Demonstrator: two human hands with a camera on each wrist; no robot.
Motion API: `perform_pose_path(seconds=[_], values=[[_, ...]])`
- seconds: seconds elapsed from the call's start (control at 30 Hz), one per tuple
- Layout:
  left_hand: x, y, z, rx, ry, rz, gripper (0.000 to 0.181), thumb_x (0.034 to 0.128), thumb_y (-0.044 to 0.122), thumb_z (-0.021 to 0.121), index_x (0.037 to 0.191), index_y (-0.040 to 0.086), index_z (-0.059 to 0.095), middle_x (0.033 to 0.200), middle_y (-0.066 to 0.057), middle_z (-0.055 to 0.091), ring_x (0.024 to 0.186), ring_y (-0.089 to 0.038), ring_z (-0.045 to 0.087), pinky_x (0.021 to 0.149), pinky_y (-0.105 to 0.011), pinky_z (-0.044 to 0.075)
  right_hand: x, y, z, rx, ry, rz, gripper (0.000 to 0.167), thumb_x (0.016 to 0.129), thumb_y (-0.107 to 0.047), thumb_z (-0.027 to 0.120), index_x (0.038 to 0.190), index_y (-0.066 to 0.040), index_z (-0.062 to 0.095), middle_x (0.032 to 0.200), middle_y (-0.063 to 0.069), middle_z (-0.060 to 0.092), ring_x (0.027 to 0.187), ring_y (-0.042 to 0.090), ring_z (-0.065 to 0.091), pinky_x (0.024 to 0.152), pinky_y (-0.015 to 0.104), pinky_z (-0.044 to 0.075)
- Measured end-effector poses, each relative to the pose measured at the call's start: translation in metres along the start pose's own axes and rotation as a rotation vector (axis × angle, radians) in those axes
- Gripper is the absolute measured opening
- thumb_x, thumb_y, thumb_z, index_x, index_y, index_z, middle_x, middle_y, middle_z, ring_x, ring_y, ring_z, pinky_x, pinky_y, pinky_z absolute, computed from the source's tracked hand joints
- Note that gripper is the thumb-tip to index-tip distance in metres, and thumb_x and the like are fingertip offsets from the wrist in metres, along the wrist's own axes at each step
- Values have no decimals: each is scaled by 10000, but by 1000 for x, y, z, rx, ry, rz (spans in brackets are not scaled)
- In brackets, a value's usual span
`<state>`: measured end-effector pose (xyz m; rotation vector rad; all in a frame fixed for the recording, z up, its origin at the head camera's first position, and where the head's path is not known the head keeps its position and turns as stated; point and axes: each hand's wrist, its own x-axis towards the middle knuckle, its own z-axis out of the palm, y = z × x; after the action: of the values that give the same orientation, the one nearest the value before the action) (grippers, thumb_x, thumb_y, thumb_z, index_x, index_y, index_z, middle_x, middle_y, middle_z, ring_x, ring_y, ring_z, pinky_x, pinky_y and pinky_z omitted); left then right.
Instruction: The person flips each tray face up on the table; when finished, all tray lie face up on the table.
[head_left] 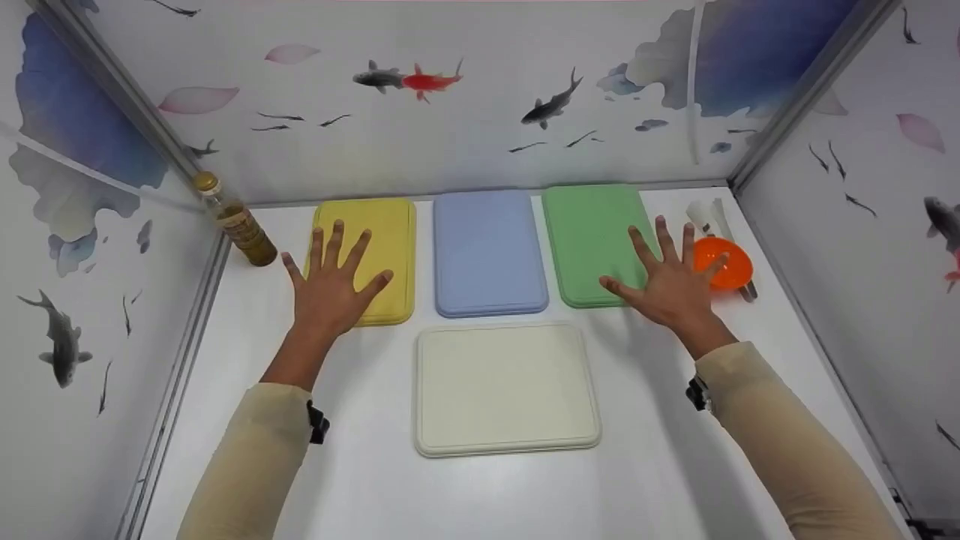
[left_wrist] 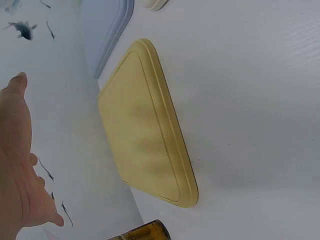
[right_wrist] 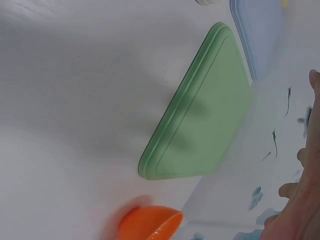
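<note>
My left hand, fingers spread, hovers over the yellow cutting board and holds nothing. In the left wrist view, a gap shows between that hand and the yellow board. With its fingers fanned out too, my right hand is raised above the right edge of the green cutting board, partly covering the orange bowl in the head view. The right wrist view shows the green board flat on the table, apart from the hand. Between these two lies a blue cutting board; a cream one lies nearer me.
A bottle of brownish liquid with a yellow cap stands at the back left. Behind and under the orange bowl are pale-ended utensils, partly hidden. Printed walls enclose the white table at the back and both sides.
</note>
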<state>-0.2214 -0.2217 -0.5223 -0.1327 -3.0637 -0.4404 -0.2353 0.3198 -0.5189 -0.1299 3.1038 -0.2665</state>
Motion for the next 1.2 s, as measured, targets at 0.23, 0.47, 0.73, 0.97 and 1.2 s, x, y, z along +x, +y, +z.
perform_pose_path(seconds=[0.23, 0.47, 0.73, 0.97, 1.2], values=[[-10, 7, 9, -6, -31, 16, 899, 1050, 794, 442, 1786, 343, 188, 1889, -99, 14, 1745, -418, -36, 1251, -857, -99, -5, -6, 10, -31, 21, -41, 1089, 943, -917, 488, 1791, -323, 151, 1882, 137, 28, 1705, 552, -40, 1147, 973, 13], [-15, 13, 21, -42, -49, 23, 898, 1044, 796, 455, 1781, 338, 222, 1886, -107, 61, 1745, -418, 10, 1264, -844, -90, -9, -14, 21, -3, 0, -54, 1076, 958, -888, 511, 1790, -294, 176, 1878, 157, 57, 1709, 542, -23, 1168, 955, -19], [-36, 14, 49, -43, -119, 58, 874, 1041, 767, 513, 1765, 331, 291, 1873, -119, 147, 1739, -434, 58, 1253, -858, -91, -17, -23, 37, -11, -45, -75, 1080, 951, -901, 494, 1791, -308, 164, 1883, 124, 64, 1717, 520, -29, 1158, 962, -20], [-49, 20, 64, -47, -192, 107, 867, 1024, 762, 562, 1748, 340, 340, 1865, -104, 195, 1740, -421, 78, 1272, -838, -79, -28, -30, 53, -25, -78, -108, 1090, 932, -924, 487, 1787, -314, 193, 1882, 111, 100, 1721, 509, -3, 1169, 949, -48], [-60, 24, 76, -26, -243, 123, 883, 1005, 779, 584, 1740, 342, 363, 1857, -103, 227, 1741, -414, 85, 1274, -839, -68, -42, -38, 71, -18, -81, -157, 1057, 937, -882, 536, 1772, -290, 270, 1867, 112, 181, 1721, 495, 75, 1171, 953, -22]])
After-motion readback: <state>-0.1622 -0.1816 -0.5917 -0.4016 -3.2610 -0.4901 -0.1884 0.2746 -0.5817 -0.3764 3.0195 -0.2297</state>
